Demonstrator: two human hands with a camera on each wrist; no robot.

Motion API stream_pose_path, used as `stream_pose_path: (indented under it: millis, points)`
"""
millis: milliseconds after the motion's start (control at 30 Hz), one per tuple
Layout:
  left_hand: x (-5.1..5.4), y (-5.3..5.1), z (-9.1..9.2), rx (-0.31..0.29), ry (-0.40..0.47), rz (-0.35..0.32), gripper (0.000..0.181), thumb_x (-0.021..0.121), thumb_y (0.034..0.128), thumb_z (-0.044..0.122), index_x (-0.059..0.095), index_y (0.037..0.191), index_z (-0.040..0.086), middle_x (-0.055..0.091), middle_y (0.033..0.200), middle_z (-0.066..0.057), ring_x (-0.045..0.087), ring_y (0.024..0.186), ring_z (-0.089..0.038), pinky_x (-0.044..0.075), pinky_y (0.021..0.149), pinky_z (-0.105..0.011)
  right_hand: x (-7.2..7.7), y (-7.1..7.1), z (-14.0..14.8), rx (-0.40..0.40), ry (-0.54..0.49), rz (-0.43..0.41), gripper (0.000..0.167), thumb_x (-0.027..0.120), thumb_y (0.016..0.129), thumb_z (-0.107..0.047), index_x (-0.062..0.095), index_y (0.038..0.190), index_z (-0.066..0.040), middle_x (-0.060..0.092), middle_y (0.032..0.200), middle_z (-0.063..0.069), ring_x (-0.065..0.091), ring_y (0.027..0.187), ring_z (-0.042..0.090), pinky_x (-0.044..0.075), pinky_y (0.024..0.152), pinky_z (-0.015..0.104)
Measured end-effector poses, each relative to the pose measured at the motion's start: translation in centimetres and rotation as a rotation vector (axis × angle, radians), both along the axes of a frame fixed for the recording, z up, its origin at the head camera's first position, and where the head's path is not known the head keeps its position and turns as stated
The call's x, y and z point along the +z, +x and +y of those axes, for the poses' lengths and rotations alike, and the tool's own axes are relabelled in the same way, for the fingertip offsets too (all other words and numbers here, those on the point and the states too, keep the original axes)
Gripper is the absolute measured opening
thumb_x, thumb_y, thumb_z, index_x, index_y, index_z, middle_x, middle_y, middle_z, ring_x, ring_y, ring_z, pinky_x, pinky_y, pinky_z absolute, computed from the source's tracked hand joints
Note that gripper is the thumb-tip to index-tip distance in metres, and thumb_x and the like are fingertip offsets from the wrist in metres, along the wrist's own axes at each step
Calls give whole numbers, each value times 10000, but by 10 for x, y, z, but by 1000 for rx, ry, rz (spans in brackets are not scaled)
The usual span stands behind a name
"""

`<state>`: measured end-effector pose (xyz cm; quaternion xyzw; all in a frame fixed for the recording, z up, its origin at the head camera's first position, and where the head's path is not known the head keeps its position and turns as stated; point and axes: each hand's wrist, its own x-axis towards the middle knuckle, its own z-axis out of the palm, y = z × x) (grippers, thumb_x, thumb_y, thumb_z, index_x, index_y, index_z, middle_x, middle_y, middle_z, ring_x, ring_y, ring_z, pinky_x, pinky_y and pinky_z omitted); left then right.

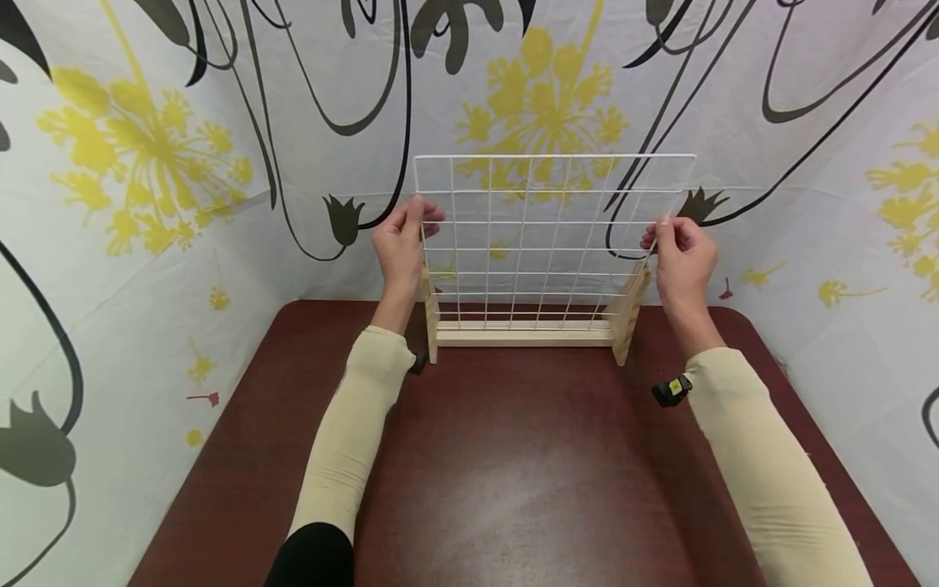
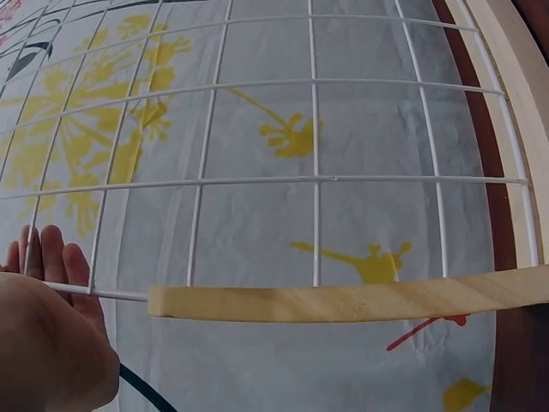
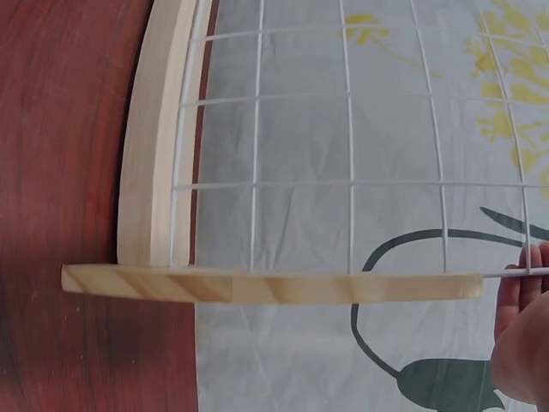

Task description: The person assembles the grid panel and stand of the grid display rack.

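A white wire grid panel (image 1: 506, 222) stands upright between the two side posts of a light wooden stand (image 1: 524, 336) at the back of the table. My left hand (image 1: 402, 236) pinches the grid's left edge just above the left post (image 2: 343, 303). On the opposite edge, my right hand (image 1: 684, 253) pinches the wire above the right post (image 1: 629, 314). In the left wrist view, the left hand (image 2: 56, 335) has its fingers behind the edge wire. The right wrist view shows part of the right hand (image 3: 525, 335) at the wire beyond the post's end.
The dark red-brown table (image 1: 506, 456) has rounded far corners. Behind it and along both sides hangs a white cloth (image 1: 279, 253) with yellow and grey plant prints. A small black device (image 1: 671, 391) sits at the right wrist.
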<state>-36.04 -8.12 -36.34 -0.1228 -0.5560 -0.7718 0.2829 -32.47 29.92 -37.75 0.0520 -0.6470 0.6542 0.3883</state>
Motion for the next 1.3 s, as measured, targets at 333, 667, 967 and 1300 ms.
stream_pose_path:
  millis: [333, 667, 967, 1300]
  points:
    - [-2, 0, -4, -9, -27, 9, 336, 685, 1046, 264, 798, 909, -21, 813, 838, -48, 808, 829, -241, 673, 795, -458, 0, 9, 4, 6, 101, -39, 370, 638, 1062, -166, 706, 1015, 194, 737, 764, -42, 702, 728, 69, 580, 747, 179]
    - [-3, -3, -8, -25, -67, -23, 359, 697, 1034, 336, 808, 942, 8, 822, 869, -67, 761, 944, -491, 676, 798, -430, 16, 27, -9, 65, 35, -39, 350, 630, 1052, -90, 665, 990, 252, 741, 723, -1, 718, 692, 78, 603, 729, 160]
    - [-4, -8, -13, -39, -74, -31, 365, 686, 1037, 361, 804, 962, 23, 819, 884, -51, 788, 930, -422, 678, 785, -399, -1, 12, -5, 68, 12, -50, 379, 650, 1054, -150, 672, 986, 222, 738, 724, -25, 725, 682, 72, 617, 736, 169]
    - [-2, 0, -12, -74, -115, -62, 287, 642, 1068, 255, 770, 1086, -1, 809, 1001, -110, 800, 969, -248, 653, 924, -382, -3, 11, 5, 110, 99, -177, 405, 599, 1091, -277, 656, 1054, 122, 821, 906, -32, 790, 897, 57, 608, 821, 140]
